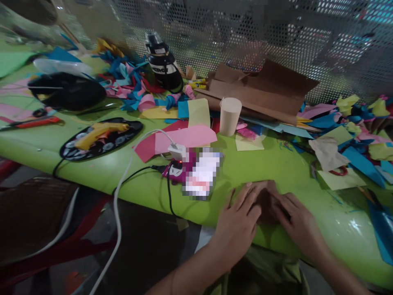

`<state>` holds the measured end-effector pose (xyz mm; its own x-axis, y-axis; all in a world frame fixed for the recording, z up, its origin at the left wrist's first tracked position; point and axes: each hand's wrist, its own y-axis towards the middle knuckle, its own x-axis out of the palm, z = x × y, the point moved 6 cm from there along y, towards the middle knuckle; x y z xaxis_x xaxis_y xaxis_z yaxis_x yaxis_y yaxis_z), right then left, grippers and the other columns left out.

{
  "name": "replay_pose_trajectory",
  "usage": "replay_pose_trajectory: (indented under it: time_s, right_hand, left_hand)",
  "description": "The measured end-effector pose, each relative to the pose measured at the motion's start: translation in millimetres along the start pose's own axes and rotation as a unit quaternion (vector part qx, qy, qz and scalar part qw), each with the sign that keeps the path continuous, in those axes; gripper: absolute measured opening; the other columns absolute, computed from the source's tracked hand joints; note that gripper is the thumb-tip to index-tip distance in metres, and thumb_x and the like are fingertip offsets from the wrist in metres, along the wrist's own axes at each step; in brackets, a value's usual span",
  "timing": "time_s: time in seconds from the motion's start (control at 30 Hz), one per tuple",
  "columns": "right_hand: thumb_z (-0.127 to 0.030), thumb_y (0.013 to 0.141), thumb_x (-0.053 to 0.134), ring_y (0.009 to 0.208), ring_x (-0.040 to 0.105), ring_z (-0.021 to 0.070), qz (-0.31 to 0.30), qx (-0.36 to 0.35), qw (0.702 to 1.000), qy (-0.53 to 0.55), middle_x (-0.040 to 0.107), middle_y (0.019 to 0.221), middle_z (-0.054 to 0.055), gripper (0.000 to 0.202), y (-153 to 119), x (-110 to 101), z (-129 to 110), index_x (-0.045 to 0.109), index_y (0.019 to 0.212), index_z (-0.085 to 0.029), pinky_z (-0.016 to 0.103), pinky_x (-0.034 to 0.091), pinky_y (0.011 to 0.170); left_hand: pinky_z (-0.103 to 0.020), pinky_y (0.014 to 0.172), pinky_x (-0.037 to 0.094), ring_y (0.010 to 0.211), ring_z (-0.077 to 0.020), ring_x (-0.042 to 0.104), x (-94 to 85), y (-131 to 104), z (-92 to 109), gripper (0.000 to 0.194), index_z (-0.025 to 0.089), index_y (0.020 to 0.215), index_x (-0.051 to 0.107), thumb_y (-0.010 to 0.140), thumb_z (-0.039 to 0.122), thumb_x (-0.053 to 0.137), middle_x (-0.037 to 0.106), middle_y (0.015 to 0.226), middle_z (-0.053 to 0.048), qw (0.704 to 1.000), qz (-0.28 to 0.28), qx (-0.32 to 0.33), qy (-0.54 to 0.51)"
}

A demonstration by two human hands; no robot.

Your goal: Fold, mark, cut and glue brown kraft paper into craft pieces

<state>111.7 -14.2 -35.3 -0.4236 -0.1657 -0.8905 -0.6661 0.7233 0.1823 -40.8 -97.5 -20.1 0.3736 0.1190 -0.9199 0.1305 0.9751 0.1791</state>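
Observation:
A small piece of brown paper (266, 200) lies at the front edge of the green table, between my hands. My left hand (241, 217) rests on its left side, fingers pressed down onto it. On the right side, my right hand (293, 215) pinches the paper between thumb and fingers. Just left of my hands lies a lit phone (202, 174), its screen blurred out. A paper cup (230, 116) stands upside down farther back.
A power strip (176, 172) with a white charger (177, 151) and cables sits left of the phone. A yellow glue gun (98, 135) rests on a black tray. Behind are a bottle (164, 67), large brown paper (258, 90) and coloured scraps. Scissors (339, 170) lie right.

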Motion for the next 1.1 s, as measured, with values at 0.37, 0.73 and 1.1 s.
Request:
replay_pose_trajectory:
  time_s: [0.37,0.73,1.1]
  right_hand:
    - [-0.033,0.106,0.041,0.129,0.053,0.0308,-0.013,-0.049,0.985,-0.166,0.054,0.150,0.009,0.047,6.3,-13.8,1.0,0.047,0.152,-0.033,0.050,0.044,0.102]
    - [-0.043,0.109,0.029,0.151,0.035,0.0228,-0.087,-0.075,0.979,-0.169,0.030,0.169,0.002,0.062,-1.9,14.3,5.0,0.002,0.164,-0.038,0.054,0.014,0.124]
    - [-0.025,0.106,0.034,0.153,0.033,0.0268,-0.021,-0.006,0.982,-0.186,0.028,0.169,0.006,0.069,-15.5,-11.8,2.1,-0.001,0.165,-0.036,0.059,0.016,0.123]
  left_hand:
    - [-0.068,0.118,0.026,0.155,-0.0318,0.023,9.1,4.7,-4.3,0.057,0.026,0.155,0.039,0.099,0.035,0.048,0.028,0.168,-0.006,0.997,-0.075,-0.001,0.034]
    - [-0.063,0.117,0.030,0.151,-0.0309,0.032,4.9,3.2,-6.5,0.050,0.030,0.152,0.045,0.103,0.040,0.045,0.038,0.164,-0.004,0.999,-0.023,0.006,0.036]
    - [-0.063,0.117,0.030,0.149,-0.0296,0.035,3.6,1.6,-6.5,0.050,0.031,0.151,0.045,0.102,0.039,0.049,0.041,0.163,-0.004,0.999,-0.003,0.015,0.028]
